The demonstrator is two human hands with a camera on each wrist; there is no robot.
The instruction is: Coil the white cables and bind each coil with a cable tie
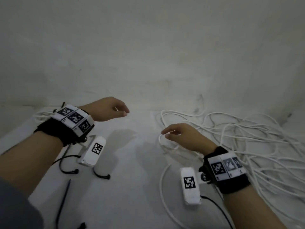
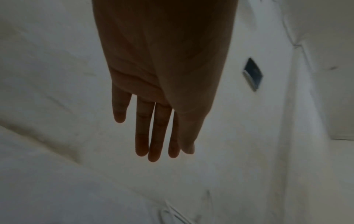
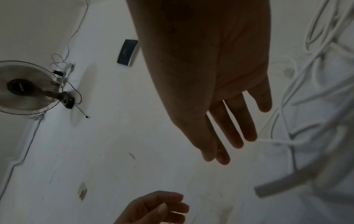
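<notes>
A big loose tangle of white cables [image 1: 239, 138] lies on the pale floor at the right, also seen in the right wrist view as white cables [image 3: 298, 91]. A small loop of white cable [image 1: 166, 146] sits just under my right hand [image 1: 165, 135], which hovers above it with straight fingers [image 3: 235, 133] and holds nothing. My left hand [image 1: 123, 111] hangs over bare floor at centre left, its fingers [image 2: 153, 136] relaxed and empty. A long black cable tie [image 1: 63, 204] lies straight on the floor at the lower left.
More white cable [image 1: 41, 114] lies behind my left wrist. Two curled black strands [image 1: 69, 164] lie under the left forearm. A pale wall [image 1: 148, 38] rises beyond the hands, carrying a fan [image 3: 25, 87] and a dark rectangular fitting [image 3: 128, 52].
</notes>
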